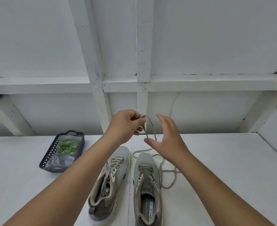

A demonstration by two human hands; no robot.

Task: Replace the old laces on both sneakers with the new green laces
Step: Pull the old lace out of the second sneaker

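Note:
Two grey sneakers stand side by side on the white table. The left sneaker (109, 181) still carries its old grey laces. The right sneaker (146, 185) has bare eyelets. Its old grey lace (151, 129) is out of the shoe. My left hand (126, 124) pinches a loop of that lace above the toes, and the rest trails down onto the table right of the right sneaker. My right hand (167, 139) hovers beside the hanging loop with fingers spread, thumb near the lace. The new green laces (67, 146) lie in a dark basket.
The dark plastic basket (48, 160) sits at the left of the table with a clear plastic bag inside. A white panelled wall with ledges rises right behind the table's far edge.

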